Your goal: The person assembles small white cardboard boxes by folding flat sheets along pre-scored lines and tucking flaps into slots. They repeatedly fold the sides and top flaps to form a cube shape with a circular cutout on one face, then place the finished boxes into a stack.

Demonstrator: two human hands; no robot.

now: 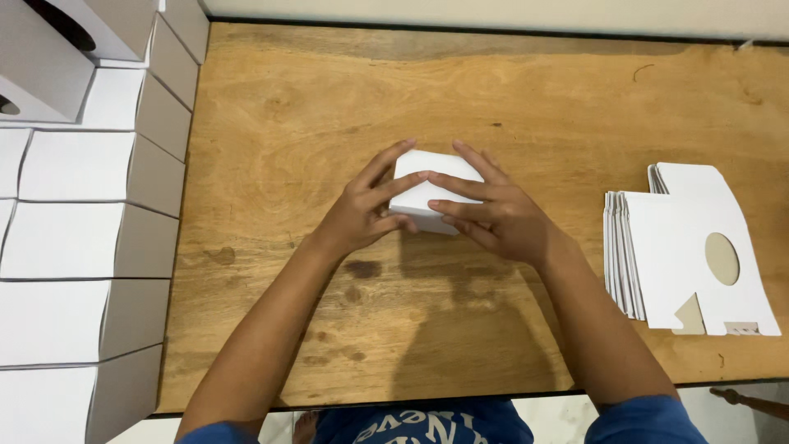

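both hands clasp white box on wooden table.

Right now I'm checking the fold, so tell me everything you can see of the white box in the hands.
The box is small, white, plain card, folded up and apparently closed. It sits tilted on the wooden table, mid-table. The left hand and right hand clasp it from both sides, fingers over its top.

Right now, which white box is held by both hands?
The small white box at the table's centre, between left hand and right hand; the others sit stacked at left.
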